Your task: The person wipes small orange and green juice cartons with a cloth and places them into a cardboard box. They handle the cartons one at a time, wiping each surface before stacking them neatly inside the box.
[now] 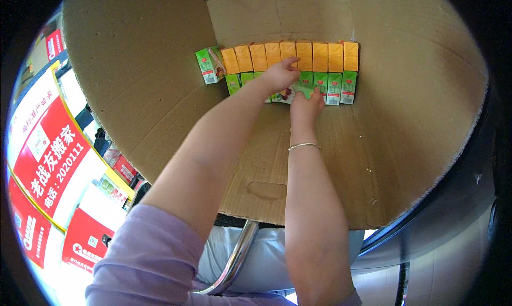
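Observation:
Both my arms reach down into a deep cardboard box [256,204]. My right hand [306,104], with a thin bangle at its wrist, has its fingers round a small green and white drink carton [286,96], partly hidden by the hand. Just above it, my left hand [280,75] has its index finger stretched out over the orange carton row [320,56], and its thumb is apart. I see nothing held in it. In front of the orange row stands a row of green cartons [334,88], its middle covered by my hands.
One green and white carton [210,66] leans at the left end of the orange row. High cardboard walls [416,82] surround the cartons. Outside the box, red and white printed cartons [56,159] stand at left, and a metal tube [240,258] runs below the near edge.

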`<state>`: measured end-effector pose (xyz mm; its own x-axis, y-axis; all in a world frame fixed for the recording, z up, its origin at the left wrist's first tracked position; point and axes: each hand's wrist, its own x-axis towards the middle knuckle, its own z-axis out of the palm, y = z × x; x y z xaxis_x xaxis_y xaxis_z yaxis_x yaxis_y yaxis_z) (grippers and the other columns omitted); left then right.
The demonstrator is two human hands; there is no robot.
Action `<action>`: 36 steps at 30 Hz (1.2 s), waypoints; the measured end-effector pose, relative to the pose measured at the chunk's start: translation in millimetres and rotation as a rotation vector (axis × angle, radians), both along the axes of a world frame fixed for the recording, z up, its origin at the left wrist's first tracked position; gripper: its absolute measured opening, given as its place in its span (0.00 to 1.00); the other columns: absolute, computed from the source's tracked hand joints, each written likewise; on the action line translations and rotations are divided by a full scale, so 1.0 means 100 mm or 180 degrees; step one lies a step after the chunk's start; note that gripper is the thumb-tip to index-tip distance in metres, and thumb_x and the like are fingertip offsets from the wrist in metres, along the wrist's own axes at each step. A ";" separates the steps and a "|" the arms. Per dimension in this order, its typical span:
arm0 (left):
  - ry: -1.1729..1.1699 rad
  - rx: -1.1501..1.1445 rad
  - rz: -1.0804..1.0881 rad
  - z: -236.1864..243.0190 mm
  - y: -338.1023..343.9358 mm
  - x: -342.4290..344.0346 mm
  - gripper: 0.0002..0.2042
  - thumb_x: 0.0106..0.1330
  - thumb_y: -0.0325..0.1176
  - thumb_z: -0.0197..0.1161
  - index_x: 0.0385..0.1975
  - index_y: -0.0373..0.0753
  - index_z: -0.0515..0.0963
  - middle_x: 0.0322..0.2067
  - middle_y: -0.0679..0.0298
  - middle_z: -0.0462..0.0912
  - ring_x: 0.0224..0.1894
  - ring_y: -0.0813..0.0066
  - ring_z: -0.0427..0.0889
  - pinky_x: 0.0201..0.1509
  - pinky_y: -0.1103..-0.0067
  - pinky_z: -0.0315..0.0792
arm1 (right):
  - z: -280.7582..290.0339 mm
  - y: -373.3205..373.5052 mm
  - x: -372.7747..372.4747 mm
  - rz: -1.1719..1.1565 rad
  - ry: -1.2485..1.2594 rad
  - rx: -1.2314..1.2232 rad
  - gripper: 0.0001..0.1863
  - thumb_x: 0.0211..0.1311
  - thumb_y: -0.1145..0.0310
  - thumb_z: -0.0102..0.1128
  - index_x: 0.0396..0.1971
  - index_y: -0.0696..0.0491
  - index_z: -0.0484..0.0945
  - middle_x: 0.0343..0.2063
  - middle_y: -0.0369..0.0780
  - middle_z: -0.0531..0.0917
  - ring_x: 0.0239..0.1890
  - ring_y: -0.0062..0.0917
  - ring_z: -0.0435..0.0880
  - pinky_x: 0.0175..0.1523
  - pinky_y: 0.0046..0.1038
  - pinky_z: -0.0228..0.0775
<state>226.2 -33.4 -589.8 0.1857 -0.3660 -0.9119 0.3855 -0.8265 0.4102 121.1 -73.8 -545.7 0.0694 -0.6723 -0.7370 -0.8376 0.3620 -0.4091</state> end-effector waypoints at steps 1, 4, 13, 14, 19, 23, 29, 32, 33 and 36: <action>-0.0484 -0.0062 0.0053 -0.02 0.06 -0.04 0.19 0.57 0.30 0.54 0.49 0.39 0.67 0.48 0.54 0.71 0.47 0.69 0.72 0.49 0.74 0.68 | -0.01 0.00 0.00 -0.0004 0.0119 0.0107 0.28 0.49 0.70 0.51 0.51 0.65 0.60 0.53 0.59 0.57 0.56 0.52 0.56 0.58 0.38 0.56; -0.2997 0.0616 -0.0259 -0.16 0.47 -0.09 0.21 0.50 0.35 0.60 0.45 0.36 0.67 0.47 0.53 0.66 0.50 0.57 0.66 0.53 0.68 0.63 | -0.07 0.02 -0.02 0.0067 0.0083 0.0166 0.26 0.49 0.70 0.51 0.49 0.66 0.62 0.49 0.59 0.63 0.54 0.49 0.61 0.56 0.38 0.57; -0.2067 0.2741 0.0323 -0.03 1.15 0.70 0.37 0.45 0.47 0.63 0.54 0.37 0.56 0.55 0.47 0.55 0.56 0.53 0.59 0.57 0.68 0.60 | 0.03 0.01 0.04 -0.0204 -0.0376 0.1442 0.31 0.54 0.65 0.48 0.57 0.63 0.55 0.52 0.48 0.67 0.55 0.32 0.66 0.57 0.25 0.55; -0.1890 0.2694 0.0413 -0.02 1.12 0.75 0.36 0.46 0.48 0.63 0.53 0.37 0.58 0.55 0.48 0.55 0.56 0.54 0.60 0.56 0.69 0.62 | -0.01 0.04 0.03 -0.0273 -0.0480 0.1398 0.30 0.53 0.65 0.48 0.55 0.64 0.57 0.50 0.52 0.68 0.53 0.36 0.67 0.56 0.28 0.56; -0.1425 0.2046 0.0578 -0.22 1.16 0.79 0.32 0.46 0.47 0.64 0.49 0.37 0.63 0.52 0.50 0.61 0.50 0.60 0.67 0.50 0.73 0.67 | -0.23 0.28 -0.09 -0.0319 -0.0606 0.1301 0.30 0.50 0.63 0.49 0.52 0.66 0.61 0.48 0.58 0.69 0.52 0.45 0.67 0.56 0.34 0.57; -0.0855 0.1181 0.0988 -0.39 0.90 0.59 0.25 0.49 0.38 0.66 0.39 0.38 0.58 0.35 0.62 0.69 0.38 0.69 0.73 0.39 0.73 0.72 | -0.18 0.22 -0.11 -0.0230 -0.0658 0.1346 0.29 0.50 0.62 0.49 0.51 0.65 0.62 0.48 0.58 0.68 0.52 0.46 0.67 0.56 0.34 0.58; -0.1691 0.0840 -0.0005 -0.50 0.57 0.18 0.43 0.45 0.31 0.69 0.52 0.36 0.39 0.45 0.53 0.67 0.47 0.64 0.71 0.48 0.70 0.68 | -0.20 0.20 -0.11 -0.0425 -0.0487 0.1152 0.24 0.50 0.65 0.49 0.46 0.64 0.67 0.44 0.57 0.71 0.48 0.45 0.71 0.52 0.35 0.62; -0.1484 0.0538 0.0069 -0.52 0.44 0.17 0.47 0.46 0.33 0.69 0.57 0.33 0.37 0.50 0.49 0.66 0.50 0.61 0.70 0.50 0.69 0.67 | -0.21 0.12 -0.16 -0.0556 -0.0363 0.1073 0.24 0.51 0.66 0.49 0.47 0.63 0.66 0.42 0.51 0.73 0.45 0.38 0.72 0.51 0.32 0.61; -0.1537 0.0823 -0.0084 -0.48 0.38 0.24 0.45 0.46 0.34 0.69 0.57 0.33 0.41 0.50 0.49 0.66 0.49 0.61 0.71 0.49 0.69 0.67 | -0.23 0.08 -0.20 -0.0571 -0.0260 0.1187 0.25 0.51 0.66 0.50 0.49 0.63 0.64 0.43 0.47 0.73 0.45 0.33 0.70 0.51 0.29 0.58; -0.2104 0.1373 -0.1030 -0.21 0.19 0.43 0.36 0.46 0.39 0.69 0.52 0.30 0.57 0.44 0.50 0.72 0.46 0.62 0.73 0.47 0.71 0.69 | -0.18 -0.06 -0.25 -0.1013 -0.0493 0.1466 0.29 0.52 0.65 0.50 0.54 0.61 0.58 0.47 0.42 0.71 0.49 0.28 0.66 0.54 0.27 0.54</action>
<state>269.1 -14.4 -610.6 0.6750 -0.1384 -0.7248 -0.1045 -0.9903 0.0918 95.8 -79.5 -563.9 0.0467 -0.2903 -0.9558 -0.6014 0.7558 -0.2589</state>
